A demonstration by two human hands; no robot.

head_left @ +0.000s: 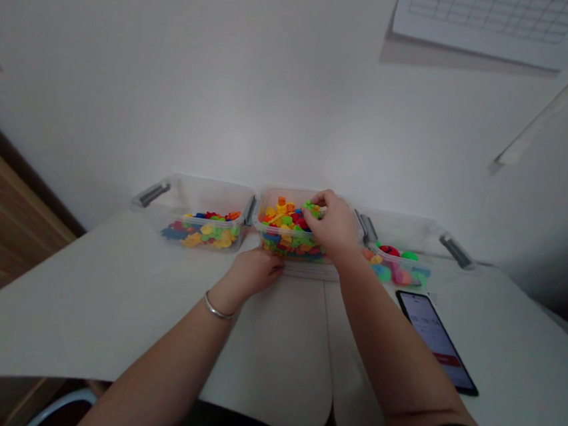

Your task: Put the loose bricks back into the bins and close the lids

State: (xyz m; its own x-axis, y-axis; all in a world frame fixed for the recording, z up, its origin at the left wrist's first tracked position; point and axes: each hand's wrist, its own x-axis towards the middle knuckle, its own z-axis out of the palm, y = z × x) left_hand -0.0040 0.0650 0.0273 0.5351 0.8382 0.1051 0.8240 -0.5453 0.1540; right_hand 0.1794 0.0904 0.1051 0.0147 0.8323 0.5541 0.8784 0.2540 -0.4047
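Observation:
In the head view a clear plastic box (258, 220) stands in the middle against the wall, full of small colourful plastic toy pieces (283, 219). Over its right half is my right hand (335, 228), thumb and fingertips closed on a light green toy piece (311, 207). My left hand (257, 269), with a silver bangle on the wrist, rests on the table at the front lower edge of that box. Its fingers are curled, and whatever they might hold is hidden.
A second clear box (210, 189) with colourful pieces sits to the left. To the right, another clear box (408, 228) contains round, colourful pieces. A phone (440, 342) lies on the white table (280, 353), right of my right forearm. A gridded paper (483, 24) hangs on the wall.

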